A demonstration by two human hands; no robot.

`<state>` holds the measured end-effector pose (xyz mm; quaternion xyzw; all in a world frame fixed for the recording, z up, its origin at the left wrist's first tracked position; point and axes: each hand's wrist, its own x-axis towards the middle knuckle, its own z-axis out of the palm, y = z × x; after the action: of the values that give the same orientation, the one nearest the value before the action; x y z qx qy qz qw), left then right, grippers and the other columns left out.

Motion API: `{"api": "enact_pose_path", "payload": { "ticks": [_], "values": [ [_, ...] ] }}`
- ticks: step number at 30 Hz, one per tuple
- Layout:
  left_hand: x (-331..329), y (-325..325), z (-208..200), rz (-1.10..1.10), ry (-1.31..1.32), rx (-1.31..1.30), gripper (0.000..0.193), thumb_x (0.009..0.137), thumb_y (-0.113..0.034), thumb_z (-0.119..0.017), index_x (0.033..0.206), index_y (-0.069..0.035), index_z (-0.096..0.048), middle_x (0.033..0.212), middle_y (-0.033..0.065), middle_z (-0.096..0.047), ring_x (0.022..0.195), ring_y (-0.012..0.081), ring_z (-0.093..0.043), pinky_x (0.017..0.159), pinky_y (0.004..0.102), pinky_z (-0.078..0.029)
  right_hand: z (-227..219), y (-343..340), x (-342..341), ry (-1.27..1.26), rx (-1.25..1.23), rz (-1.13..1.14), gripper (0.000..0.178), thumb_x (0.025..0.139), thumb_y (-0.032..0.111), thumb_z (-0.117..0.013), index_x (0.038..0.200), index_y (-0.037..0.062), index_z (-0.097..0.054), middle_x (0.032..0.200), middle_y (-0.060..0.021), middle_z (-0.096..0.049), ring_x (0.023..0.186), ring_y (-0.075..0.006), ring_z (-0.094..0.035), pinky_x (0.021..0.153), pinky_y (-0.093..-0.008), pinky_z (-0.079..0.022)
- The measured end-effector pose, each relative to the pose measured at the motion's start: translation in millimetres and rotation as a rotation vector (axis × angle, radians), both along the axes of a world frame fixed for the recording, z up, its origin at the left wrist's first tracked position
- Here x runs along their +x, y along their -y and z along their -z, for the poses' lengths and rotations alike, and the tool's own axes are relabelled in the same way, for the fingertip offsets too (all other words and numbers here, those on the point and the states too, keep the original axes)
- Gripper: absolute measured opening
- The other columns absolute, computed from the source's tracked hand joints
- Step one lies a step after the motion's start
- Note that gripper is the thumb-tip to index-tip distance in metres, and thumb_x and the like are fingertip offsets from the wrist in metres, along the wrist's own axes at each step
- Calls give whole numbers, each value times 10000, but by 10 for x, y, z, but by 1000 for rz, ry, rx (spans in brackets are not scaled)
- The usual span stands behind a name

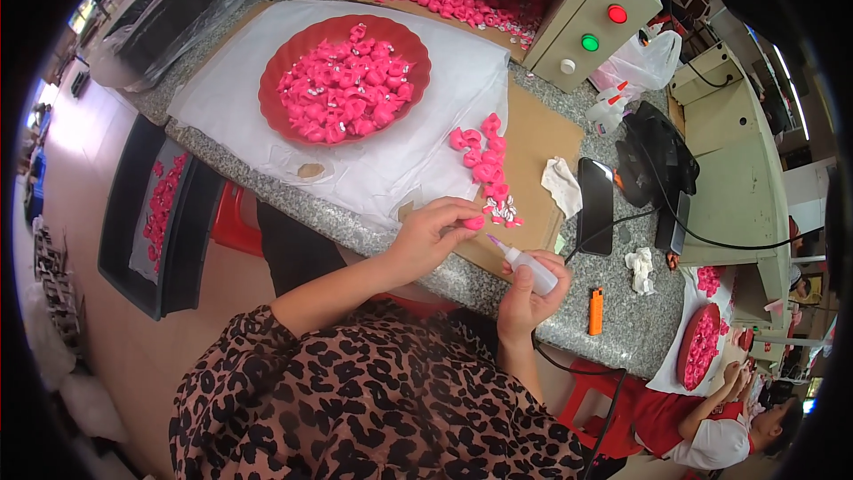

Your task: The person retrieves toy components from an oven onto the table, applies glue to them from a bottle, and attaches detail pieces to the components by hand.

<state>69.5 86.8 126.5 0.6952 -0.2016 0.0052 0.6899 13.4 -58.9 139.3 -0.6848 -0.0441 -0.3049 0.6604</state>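
Observation:
Between the fingertips of my left hand (430, 236) is a small bright pink piece (474, 222), its exact kind too small to make out. My right hand (530, 300) grips a small translucent squeeze bottle (533, 272), whose thin purple-tinted nozzle points up and left toward the pink piece, a little apart from it. Just beyond my left hand, a row of pink pieces (484, 158) lies on brown cardboard (533, 138), with a little pile of small white-and-pink bits (503, 210) at its near end.
A red scalloped bowl (271, 94) heaped with pink pieces stands on white sheeting (222, 103). To the right lie a black phone (595, 205), a white cloth (562, 185), an orange lighter (595, 311) and cables. Behind stands a machine with lit buttons (590, 42). A co-worker (711, 431) sits at far right.

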Motion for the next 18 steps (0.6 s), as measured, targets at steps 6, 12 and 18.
{"api": "enact_pose_path", "payload": {
  "ticks": [6,12,18],
  "values": [
    [-21,7,-20,-5,4,-17,181,752,-5,-555,933,5,-555,999,114,-532,904,178,-538,740,258,-471,62,33,-19,49,-112,22,209,799,85,-524,917,3,-373,873,-129,-440,658,-162,-506,576,-251,-464],
    [-14,-4,-15,-25,49,41,181,743,1,-560,924,1,-560,990,110,-537,902,184,-538,737,258,-470,108,38,-14,28,-112,8,199,801,67,-516,920,3,-371,882,-130,-437,662,-163,-510,578,-249,-469],
    [-15,-2,0,-39,91,48,188,735,4,-564,922,-4,-563,980,107,-540,893,184,-539,730,258,-463,118,56,-17,6,-150,7,191,801,52,-511,921,5,-370,889,-129,-434,660,-162,-513,581,-246,-474]
  ]
}}
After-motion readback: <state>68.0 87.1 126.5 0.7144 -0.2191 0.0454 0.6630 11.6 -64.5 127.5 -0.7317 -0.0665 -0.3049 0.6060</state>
